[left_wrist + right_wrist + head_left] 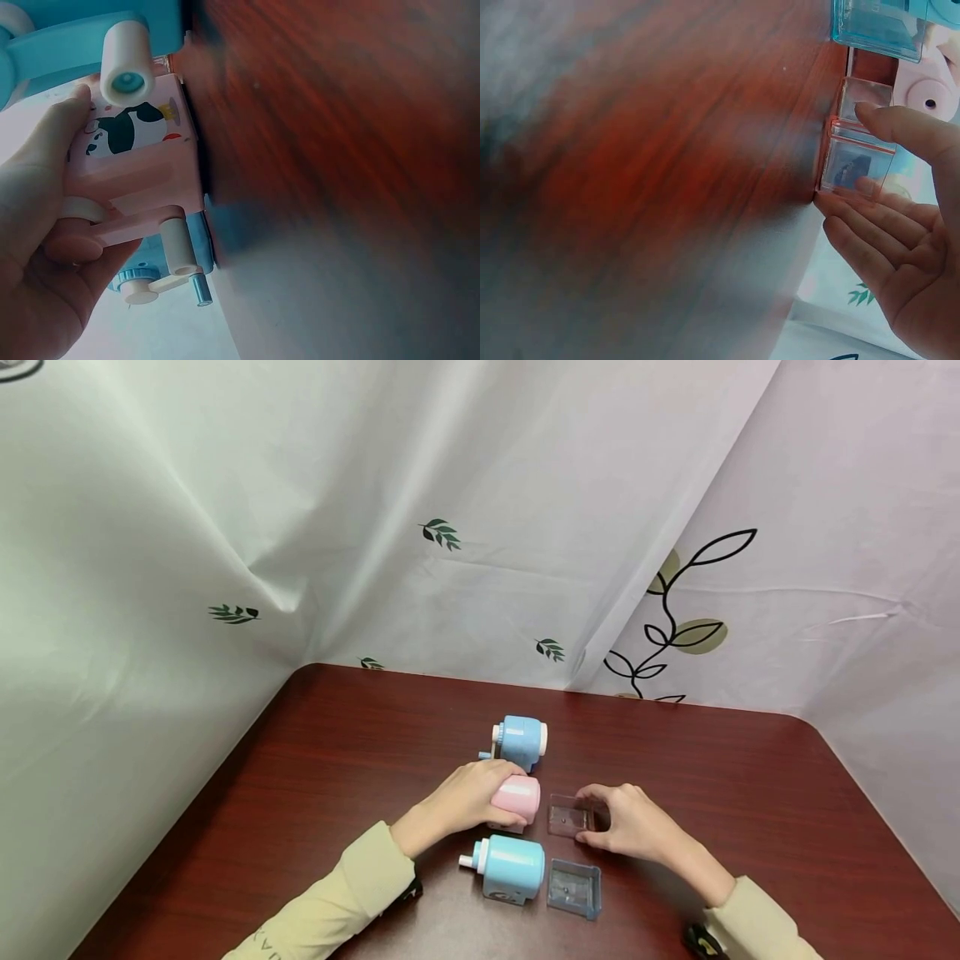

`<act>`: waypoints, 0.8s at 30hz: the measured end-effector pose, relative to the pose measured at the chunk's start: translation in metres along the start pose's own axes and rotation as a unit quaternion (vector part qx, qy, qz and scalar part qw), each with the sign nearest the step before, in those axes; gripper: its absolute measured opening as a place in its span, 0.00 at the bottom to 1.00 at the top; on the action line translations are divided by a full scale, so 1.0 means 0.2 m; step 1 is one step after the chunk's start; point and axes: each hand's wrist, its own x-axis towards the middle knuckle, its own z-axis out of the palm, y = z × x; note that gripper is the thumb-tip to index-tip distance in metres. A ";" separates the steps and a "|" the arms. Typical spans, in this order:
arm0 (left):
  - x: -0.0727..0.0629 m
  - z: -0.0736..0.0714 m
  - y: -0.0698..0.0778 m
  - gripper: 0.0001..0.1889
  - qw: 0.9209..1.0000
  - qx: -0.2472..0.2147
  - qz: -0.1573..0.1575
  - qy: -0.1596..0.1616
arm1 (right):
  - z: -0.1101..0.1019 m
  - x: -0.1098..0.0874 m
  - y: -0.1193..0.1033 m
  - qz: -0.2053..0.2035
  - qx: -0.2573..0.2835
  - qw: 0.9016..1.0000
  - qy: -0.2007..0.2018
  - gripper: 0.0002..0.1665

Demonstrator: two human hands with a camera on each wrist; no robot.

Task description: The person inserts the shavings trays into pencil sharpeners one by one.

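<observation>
At left, reaching in from a cream sleeve (371,870) and gripping with the left hand (467,797) the body of a glossy pink plastic crank sharpener (519,797), upright on the dark red-brown wooden table (360,727) between a light-blue plastic sharpener (521,739) on the far side and a turquoise plastic sharpener (513,865) on the near side. Farther right, holding a clear pinkish plastic tray (564,820) between thumb and fingers of the right hand (633,823), low at the table, just beside the pink body and not inside. Nearer, leaving untouched an open clear blue plastic tray (576,892) next to the turquoise sharpener.

Apparently at the step of bracing the pink body and handling the tray; impossible to tell whether fitting or withdrawing. Likely calls for a steady left grip and a level, square slide on the right.

Largely hidden by the left hand in the head view, in the case of the pink crank (176,244). Hard to make out the tray's exact outline among overlapping clear walls in the right wrist view.
</observation>
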 end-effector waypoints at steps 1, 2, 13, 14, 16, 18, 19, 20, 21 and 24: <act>0.00 0.00 0.00 0.28 1.000 0.000 0.000 0.000 | 0.00 0.00 0.00 0.000 0.000 1.000 0.000 0.26; 0.00 0.00 0.00 0.28 1.000 0.001 0.000 0.000 | 0.00 0.00 0.00 -0.001 -0.001 1.000 0.001 0.26; -0.01 0.00 0.00 0.28 1.000 0.004 -0.001 0.002 | 0.00 0.04 -0.03 -0.018 -0.008 1.000 -0.002 0.27; -0.01 0.00 0.00 0.28 1.000 0.004 -0.001 0.001 | 0.00 0.04 -0.04 -0.019 -0.007 1.000 -0.004 0.27; -0.01 0.00 0.00 0.28 1.000 0.003 -0.001 0.000 | 0.01 0.05 -0.05 -0.020 -0.006 1.000 -0.007 0.27; -0.01 0.00 0.00 0.28 1.000 0.001 -0.001 0.000 | 0.01 0.06 -0.05 -0.021 -0.003 1.000 -0.010 0.27; -0.01 -0.01 0.00 0.28 1.000 0.000 0.000 0.001 | 0.01 0.07 -0.06 -0.021 -0.003 1.000 -0.012 0.27; -0.01 -0.01 0.01 0.28 1.000 0.000 0.001 0.001 | 0.01 0.07 -0.06 -0.022 -0.003 1.000 -0.013 0.27; -0.01 -0.01 0.01 0.28 1.000 -0.001 0.000 0.000 | 0.01 0.07 -0.06 -0.023 -0.003 1.000 -0.014 0.27; -0.01 -0.01 0.01 0.28 1.000 -0.002 -0.001 -0.002 | 0.01 0.08 -0.07 -0.026 0.002 1.000 -0.016 0.27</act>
